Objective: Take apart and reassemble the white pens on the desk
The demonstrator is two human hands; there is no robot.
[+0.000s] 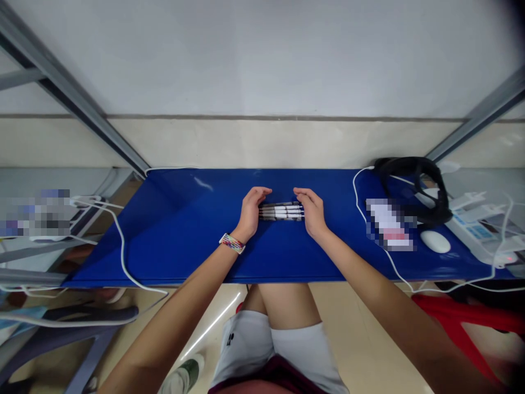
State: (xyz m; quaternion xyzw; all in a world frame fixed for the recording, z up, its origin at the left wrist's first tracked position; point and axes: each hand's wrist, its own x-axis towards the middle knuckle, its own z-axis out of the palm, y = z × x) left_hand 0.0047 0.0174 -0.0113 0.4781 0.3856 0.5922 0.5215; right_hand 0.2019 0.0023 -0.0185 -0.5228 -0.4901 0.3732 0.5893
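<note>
Several slim white-and-black pens [282,211] lie side by side on the blue tabletop, their lengths running left to right. My left hand [250,212] rests on edge at their left ends, its fingers stretched out and bent inward beyond the bundle. At the right ends my right hand [313,211] mirrors it, palm turned toward the pens. Both hands are open, cupped around the ends rather than wrapped round the pens. The palms hide the pen tips, so firm contact is hard to make out. A colourful woven band [232,243] circles my left wrist.
On the table's right side are a pixelated flat item [389,225], a white computer mouse [435,241], a black headset-like strap [441,189] and a white power strip [476,230]. White cables [122,246] run along both sides. Metal posts [82,93] frame the blue table [184,230].
</note>
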